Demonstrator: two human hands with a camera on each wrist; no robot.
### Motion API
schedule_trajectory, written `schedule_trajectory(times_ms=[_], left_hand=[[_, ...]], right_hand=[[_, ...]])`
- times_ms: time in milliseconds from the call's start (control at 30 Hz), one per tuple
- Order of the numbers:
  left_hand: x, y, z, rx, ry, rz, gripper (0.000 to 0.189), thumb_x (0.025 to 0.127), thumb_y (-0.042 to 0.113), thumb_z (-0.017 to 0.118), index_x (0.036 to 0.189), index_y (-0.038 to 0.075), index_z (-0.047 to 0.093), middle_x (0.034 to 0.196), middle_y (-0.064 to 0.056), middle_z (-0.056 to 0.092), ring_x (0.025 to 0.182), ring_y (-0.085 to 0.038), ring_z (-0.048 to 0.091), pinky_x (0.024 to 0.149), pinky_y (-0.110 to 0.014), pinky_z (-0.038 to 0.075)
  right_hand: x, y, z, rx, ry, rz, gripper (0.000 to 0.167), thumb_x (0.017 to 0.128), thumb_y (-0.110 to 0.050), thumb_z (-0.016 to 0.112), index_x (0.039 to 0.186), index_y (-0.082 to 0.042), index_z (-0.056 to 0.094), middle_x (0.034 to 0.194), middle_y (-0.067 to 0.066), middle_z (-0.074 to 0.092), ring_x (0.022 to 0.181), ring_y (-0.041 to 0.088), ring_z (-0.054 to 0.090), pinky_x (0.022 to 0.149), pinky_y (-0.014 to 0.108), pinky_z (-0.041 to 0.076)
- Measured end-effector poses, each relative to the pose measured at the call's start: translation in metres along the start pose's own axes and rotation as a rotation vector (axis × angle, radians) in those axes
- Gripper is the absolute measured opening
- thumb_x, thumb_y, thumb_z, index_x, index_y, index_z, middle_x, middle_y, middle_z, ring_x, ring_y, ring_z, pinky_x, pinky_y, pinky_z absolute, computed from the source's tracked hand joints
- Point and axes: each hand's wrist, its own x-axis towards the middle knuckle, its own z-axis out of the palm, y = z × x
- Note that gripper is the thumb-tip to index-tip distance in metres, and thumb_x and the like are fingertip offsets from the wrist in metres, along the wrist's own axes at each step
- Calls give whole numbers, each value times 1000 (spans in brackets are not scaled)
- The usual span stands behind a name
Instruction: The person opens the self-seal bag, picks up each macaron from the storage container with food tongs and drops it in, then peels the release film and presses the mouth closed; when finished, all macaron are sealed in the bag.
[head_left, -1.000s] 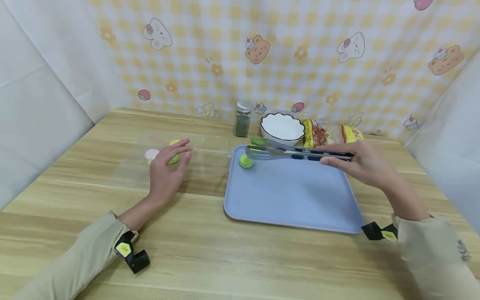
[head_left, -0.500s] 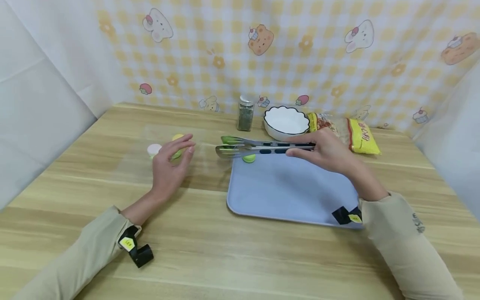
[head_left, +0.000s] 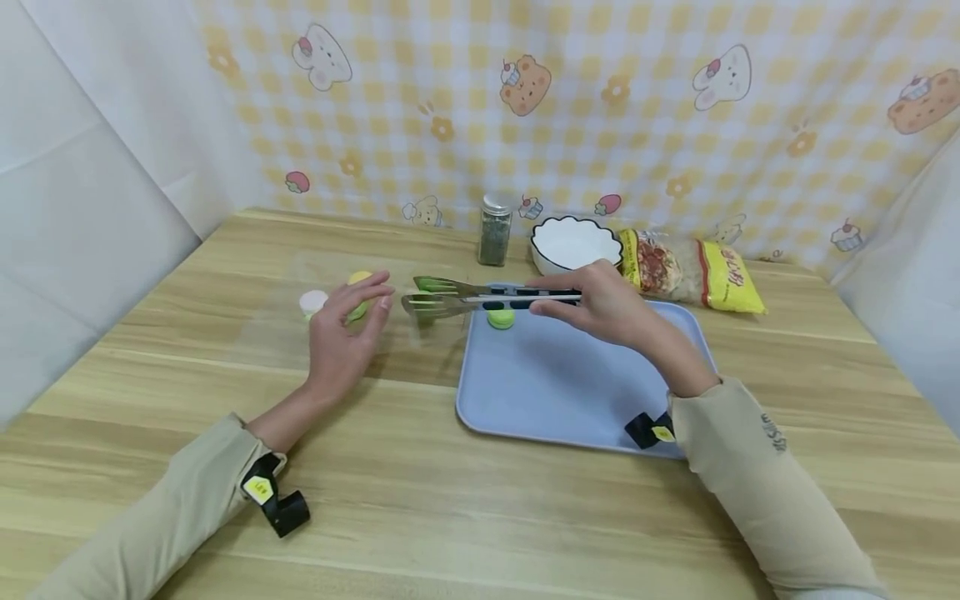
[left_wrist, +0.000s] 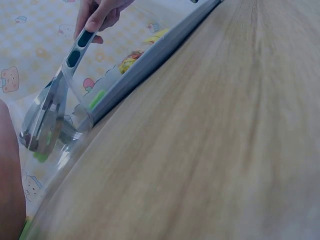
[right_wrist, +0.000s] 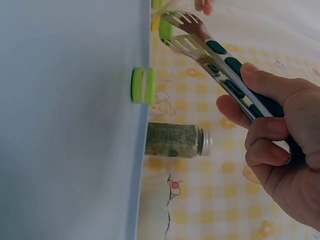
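My right hand holds metal serving tongs with dark grip pads, level above the gap left of the tray. In the right wrist view, a green macaron-like piece shows between the tong tips; how firmly they pinch it is unclear. My left hand stays beside the clear plastic container, fingers nearly straight, thumb close to them. Behind that hand are a yellow piece above a green one, and a white piece, partly hidden. Another green macaron sits on the blue tray.
Along the back stand a spice jar with a metal lid and a white scalloped bowl. A yellow food bag lies right of the bowl. Behind them hangs a checked curtain. The wooden tabletop extends in front.
My right hand has moved left with the tongs, taking their tips from above the tray's left part to over the clear container. The left hand has hardly moved.
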Motion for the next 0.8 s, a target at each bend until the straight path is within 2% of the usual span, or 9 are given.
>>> schedule_trajectory(times_ms=[100, 200, 267, 333, 567, 667, 800], left_hand=[[0, 7, 1, -2, 8, 0, 13, 82, -4, 65, 95, -4, 69, 112, -15, 64, 106, -31, 59, 105, -40, 28], [1, 8, 2, -2, 15, 0, 13, 82, -5, 65, 95, -3, 70, 111, -14, 65, 105, -31, 59, 105, -40, 28], [1, 8, 2, 6, 17, 1, 13, 83, -4, 65, 95, -3, 70, 110, -14, 65, 105, -30, 60, 106, -40, 27], [-1, 1, 2, 5, 16, 3, 13, 84, -1, 65, 96, -1, 70, 111, -11, 66, 106, -27, 60, 106, -40, 26], [-2, -1, 3, 14, 9, 18, 12, 85, 1, 65, 95, -2, 70, 110, -11, 66, 105, -26, 61, 106, -41, 26], [-2, 0, 3, 22, 6, 25, 12, 85, 2, 64, 95, -2, 70, 109, -12, 66, 104, -25, 61, 106, -42, 26], [-1, 0, 2, 25, 10, 22, 12, 84, 0, 64, 95, -2, 70, 109, -12, 66, 105, -26, 61, 106, -42, 26]], right_hand=[[5, 0, 7, -10, 16, -15, 32, 87, -25, 67, 115, -8, 67, 49, -7, 50, 39, 7, 24, 45, 26, 31], [11, 0, 13, -25, 13, -24, 33, 88, -26, 66, 116, -8, 66, 44, -5, 39, 38, 7, 24, 45, 27, 30], [15, -1, 17, -25, 13, -25, 34, 88, -26, 66, 116, -7, 66, 48, -5, 47, 39, 8, 25, 45, 27, 30], [19, -3, 20, -23, 9, -15, 35, 88, -26, 65, 117, -6, 66, 49, -3, 48, 39, 8, 27, 46, 27, 29], [33, -7, 31, -21, 22, 20, 35, 90, -27, 63, 117, -5, 65, 43, -3, 40, 38, 9, 21, 47, 27, 28], [38, -9, 35, -19, 24, 32, 35, 90, -26, 64, 116, -3, 65, 45, 1, 45, 38, 9, 22, 46, 26, 28], [44, -12, 40, -25, 40, 31, 34, 89, -25, 64, 115, -3, 66, 63, 10, 63, 38, 10, 26, 47, 26, 31]])
